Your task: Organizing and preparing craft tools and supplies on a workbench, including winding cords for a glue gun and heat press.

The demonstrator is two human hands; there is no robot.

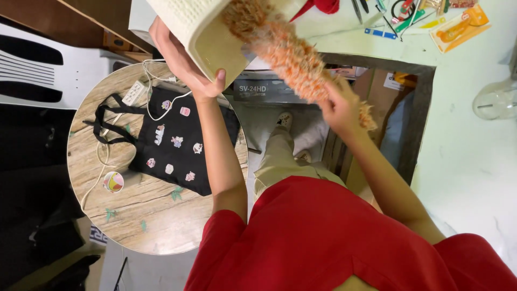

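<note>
My left hand (183, 62) grips a cream plastic basket (207, 32) from below, lifted and tilted at the top of the head view. My right hand (339, 105) is closed around the handle end of a fluffy orange duster (280, 48). The duster's fuzzy head reaches up and left into the basket's open side and touches its inner wall. I wear a red shirt and beige trousers; my feet show on the floor below.
A round wooden table (156, 226) on the left carries a black tote bag (177, 143) with small patches, a white power strip (133, 92) with cable, and a tape roll (113, 181). A pale counter (474, 151) on the right holds tools, a packet and a glass item (498, 99).
</note>
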